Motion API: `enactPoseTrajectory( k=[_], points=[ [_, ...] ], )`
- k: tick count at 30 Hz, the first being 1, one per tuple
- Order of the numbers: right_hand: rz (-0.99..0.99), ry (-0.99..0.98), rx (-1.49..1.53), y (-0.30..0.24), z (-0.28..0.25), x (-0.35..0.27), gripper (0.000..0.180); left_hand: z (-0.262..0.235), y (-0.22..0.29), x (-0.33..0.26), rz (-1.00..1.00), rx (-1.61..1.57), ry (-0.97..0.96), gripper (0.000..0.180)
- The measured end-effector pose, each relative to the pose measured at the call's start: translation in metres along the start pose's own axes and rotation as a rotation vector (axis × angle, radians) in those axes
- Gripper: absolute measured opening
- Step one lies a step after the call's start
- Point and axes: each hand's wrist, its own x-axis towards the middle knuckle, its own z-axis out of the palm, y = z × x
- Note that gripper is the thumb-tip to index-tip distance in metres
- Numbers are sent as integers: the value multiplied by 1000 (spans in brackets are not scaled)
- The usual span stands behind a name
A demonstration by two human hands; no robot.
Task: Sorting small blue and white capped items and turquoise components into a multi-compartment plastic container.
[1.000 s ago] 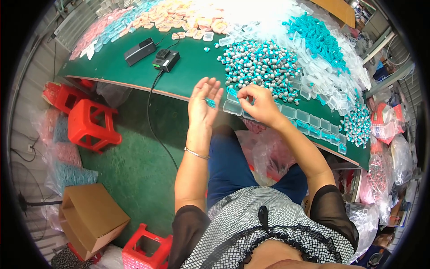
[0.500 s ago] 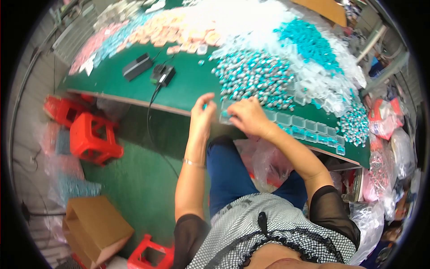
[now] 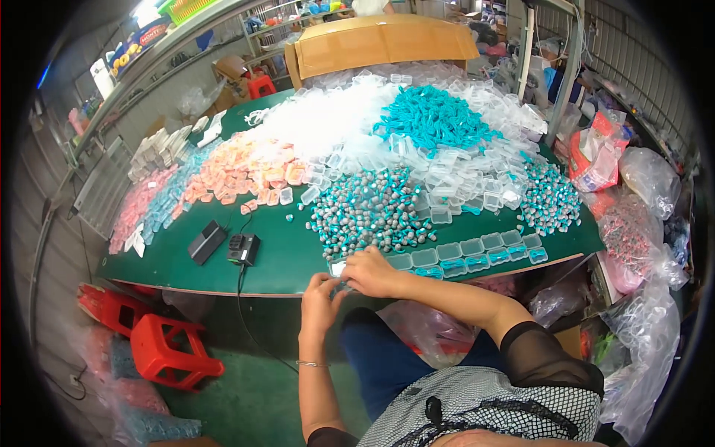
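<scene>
Pinching at the near edge of the green desk (image 3: 290,257), both hands meet over the left end of a row of small clear plastic boxes (image 3: 477,249). The left hand (image 3: 322,298) has its fingers curled together, fingertips closed on a small clear box (image 3: 339,270) at that end of the row; the right hand (image 3: 372,272) lies just beside it, touching the same box, fingers bent and pressed down, knuckles up. What else, if anything, sits between the fingertips is too small to tell.

The row runs along the near edge toward the right corner, several boxes holding teal pieces. Just behind the hands lies a heap of grey-and-teal pieces (image 3: 369,212), with a smaller heap of the same kind (image 3: 551,197) near the right edge. Farther back are a pile of empty clear boxes (image 3: 462,171), a mound of teal parts (image 3: 432,115), and orange packets (image 3: 246,171) toward the left. A black device with a cable (image 3: 243,248) and a flat dark case (image 3: 206,242) sit near the left of the near edge. Red stools (image 3: 171,350) stand on the floor below.
</scene>
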Motion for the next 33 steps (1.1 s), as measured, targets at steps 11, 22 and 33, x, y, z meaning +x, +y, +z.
enactPoseTrajectory(
  k=[11,22,33],
  points=[
    [68,155,163,-9,-19,0,18,-2,0,10,-108,-138,107,37],
    [345,155,881,30,-57,-30,13,40,52,32,-83,-624,158,48],
    [851,678,736,184,-143,-65,21,7,4,-1,-154,-236,166,40]
  ],
)
